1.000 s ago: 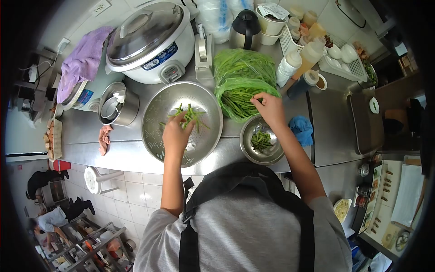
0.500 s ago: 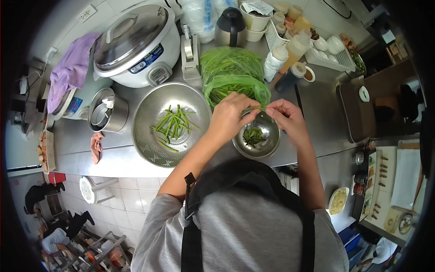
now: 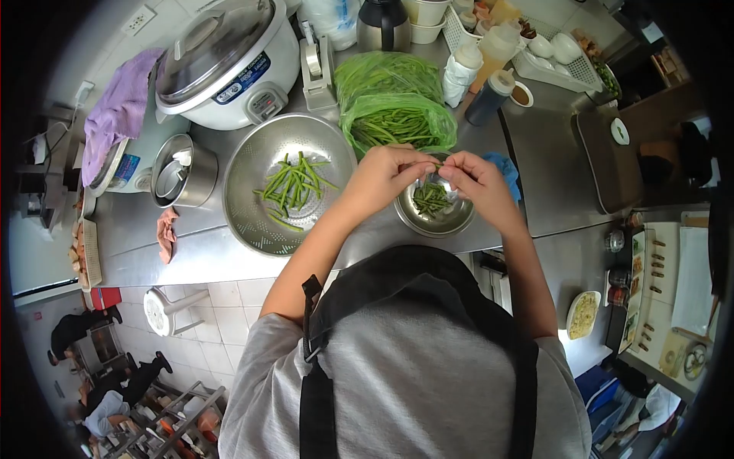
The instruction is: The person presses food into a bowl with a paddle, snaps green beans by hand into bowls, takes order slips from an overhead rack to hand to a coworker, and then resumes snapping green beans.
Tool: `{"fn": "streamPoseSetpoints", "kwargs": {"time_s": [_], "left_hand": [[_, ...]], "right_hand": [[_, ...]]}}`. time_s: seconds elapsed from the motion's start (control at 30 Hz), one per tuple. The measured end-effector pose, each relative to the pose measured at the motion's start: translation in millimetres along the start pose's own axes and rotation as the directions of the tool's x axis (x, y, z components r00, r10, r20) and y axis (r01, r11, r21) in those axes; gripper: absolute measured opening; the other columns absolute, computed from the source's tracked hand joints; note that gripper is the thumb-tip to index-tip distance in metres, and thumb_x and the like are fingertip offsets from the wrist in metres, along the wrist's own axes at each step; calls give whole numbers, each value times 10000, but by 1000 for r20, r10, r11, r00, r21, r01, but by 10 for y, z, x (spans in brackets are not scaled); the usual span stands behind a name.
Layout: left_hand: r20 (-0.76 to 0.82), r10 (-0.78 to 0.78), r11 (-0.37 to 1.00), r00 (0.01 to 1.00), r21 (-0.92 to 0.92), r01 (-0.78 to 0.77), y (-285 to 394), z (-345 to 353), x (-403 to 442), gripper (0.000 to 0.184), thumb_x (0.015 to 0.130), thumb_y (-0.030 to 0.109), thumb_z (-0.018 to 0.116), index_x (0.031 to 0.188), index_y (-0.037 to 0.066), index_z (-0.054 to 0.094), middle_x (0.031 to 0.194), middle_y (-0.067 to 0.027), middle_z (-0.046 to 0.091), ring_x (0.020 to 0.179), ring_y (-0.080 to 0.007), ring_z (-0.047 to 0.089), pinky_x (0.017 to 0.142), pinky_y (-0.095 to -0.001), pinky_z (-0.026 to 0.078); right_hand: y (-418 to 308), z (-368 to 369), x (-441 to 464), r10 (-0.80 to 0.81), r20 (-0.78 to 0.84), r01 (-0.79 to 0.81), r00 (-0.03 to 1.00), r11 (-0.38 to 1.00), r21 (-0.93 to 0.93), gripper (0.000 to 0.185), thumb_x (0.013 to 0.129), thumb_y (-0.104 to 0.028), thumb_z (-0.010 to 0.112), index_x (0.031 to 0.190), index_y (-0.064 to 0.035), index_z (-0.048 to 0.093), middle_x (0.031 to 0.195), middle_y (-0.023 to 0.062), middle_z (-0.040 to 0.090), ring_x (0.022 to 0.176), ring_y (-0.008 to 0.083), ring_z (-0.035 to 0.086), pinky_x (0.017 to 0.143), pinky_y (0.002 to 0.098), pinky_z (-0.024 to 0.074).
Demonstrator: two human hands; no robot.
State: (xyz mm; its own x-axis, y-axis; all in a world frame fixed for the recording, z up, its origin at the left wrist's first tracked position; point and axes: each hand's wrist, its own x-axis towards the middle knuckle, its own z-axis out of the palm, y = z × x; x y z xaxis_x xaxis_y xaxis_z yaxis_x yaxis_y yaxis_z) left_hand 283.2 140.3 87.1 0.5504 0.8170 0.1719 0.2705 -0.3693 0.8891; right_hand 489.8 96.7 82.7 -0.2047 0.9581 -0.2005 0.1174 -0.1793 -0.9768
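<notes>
Left hand [image 3: 388, 177] and right hand [image 3: 482, 185] have come together since a second ago, from the colander [image 3: 243, 210] and the bag [image 3: 390, 78]. Their fingertips pinch a green bean [image 3: 438, 164] between them. Just beneath is a bowl [image 3: 436, 230] holding short green pieces [image 3: 431, 197]. Beyond the hands lies the bag, full of beans [image 3: 394, 126]; left of the left hand, the colander holds loose beans [image 3: 294, 186].

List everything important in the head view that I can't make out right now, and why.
Bean piece in head view: mostly covered by the fingertips of the left hand and right hand.
Small bowl, head view: part of its far rim is hidden by the hands.
Rice cooker, head view: contents hidden by its lid.
Thermos, head view: top cut off by the upper edge.
</notes>
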Motion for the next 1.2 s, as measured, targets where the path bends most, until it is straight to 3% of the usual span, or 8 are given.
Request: {"fn": "streamPoseSetpoints", "kwargs": {"time_s": [0.1,0.3,0.4,0.5,0.77,0.9,1.1,1.2], "left_hand": [[48,-115,905,992,-406,125,-115,72,-26,193,892,88,617,1028,-21,698,787,-55,687,748,-87,609,704,-222,478],[-88,-183,801,979,-591,97,-189,369,-50,225,915,110,617,1055,-54,680,790,-31,673,739,-60,586,712,-206,475],[-127,-241,765,962,-634,108,-273,474,-104,274,939,162,604,1096,-54,663,833,-31,676,804,-69,587,790,-213,462],[-341,-277,790,898,-613,11,-303,558,-110,234,921,136,622,1049,-50,684,842,-42,691,741,-60,590,697,-206,473],[-467,-300,843,832,-537,3,-299,462,-85,191,908,118,629,1037,-14,677,748,-20,666,552,-20,508,482,-189,415],[-458,-281,911,844,-403,85,-182,420,-169,193,925,128,617,1073,12,661,785,-31,667,584,-24,534,495,-184,418],[-464,-321,758,826,-649,-70,-288,427,-272,173,890,35,618,1045,-41,620,873,-73,701,733,-73,634,640,-210,507],[-452,-163,884,877,-461,-73,-221,450,-459,162,886,-6,604,1043,-45,600,1005,-123,694,879,-125,666,736,-238,540]], "right_hand": [[95,141,-40,36,-7,-28,999,870,492,173,941,-216,607,953,-44,587,698,-48,473,524,29,341,488,195,286],[156,383,28,37,-226,123,973,748,652,157,981,-193,528,1018,-40,532,732,-36,450,574,31,334,510,203,286],[229,385,23,41,-179,85,983,762,642,158,982,-191,523,1019,-38,535,750,-33,464,583,28,344,514,200,296],[357,405,28,-13,-158,69,987,933,352,185,964,-204,557,1013,-26,562,759,-25,492,576,26,361,495,206,304],[368,510,-114,198,100,-219,975,800,559,280,987,-284,503,1013,-13,568,719,-27,458,528,27,336,473,176,267],[263,575,-149,256,219,-330,942,831,448,271,995,-299,489,960,-41,565,666,-52,390,503,22,290,465,177,245],[490,585,-95,158,91,-176,983,698,694,233,994,-280,502,905,-73,562,665,-56,391,523,31,308,489,197,267],[539,523,-35,204,52,-162,978,570,806,205,988,-257,513,904,-76,560,685,-41,420,551,45,334,523,210,286]]}}
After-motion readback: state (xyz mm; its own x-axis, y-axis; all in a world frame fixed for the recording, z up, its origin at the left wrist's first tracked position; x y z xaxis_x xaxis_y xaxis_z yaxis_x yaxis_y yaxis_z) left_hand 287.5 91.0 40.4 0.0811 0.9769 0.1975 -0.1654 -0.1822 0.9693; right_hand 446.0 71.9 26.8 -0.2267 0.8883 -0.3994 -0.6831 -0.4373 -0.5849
